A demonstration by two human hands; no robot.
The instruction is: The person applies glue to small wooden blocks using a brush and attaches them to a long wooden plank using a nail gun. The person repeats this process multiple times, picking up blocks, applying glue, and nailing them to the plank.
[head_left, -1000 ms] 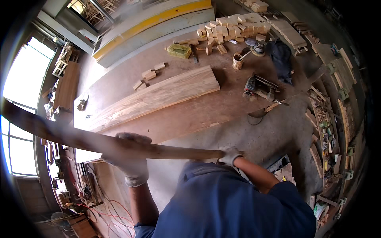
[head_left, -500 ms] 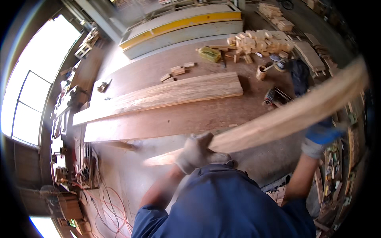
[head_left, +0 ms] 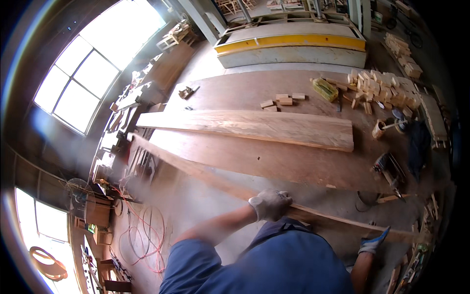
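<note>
Gripping the long wooden strip (head_left: 215,179) from above, the gloved left hand (head_left: 270,204) has its fingers (head_left: 279,197) curled shut around the middle of it. Further along, the right hand (head_left: 372,241), in a blue-tipped glove, clasps the near end, its fingers wrapped tight too. So the strip is up, carried in both hands, slanting from lower right to upper left along the near edge of the big brown desk (head_left: 274,161). A wide plank (head_left: 254,128) lies flat on that desk, well apart from the strip. By my reading, lifting is done; setting down remains. Small wood blocks (head_left: 382,88) crowd the far right corner.
</note>
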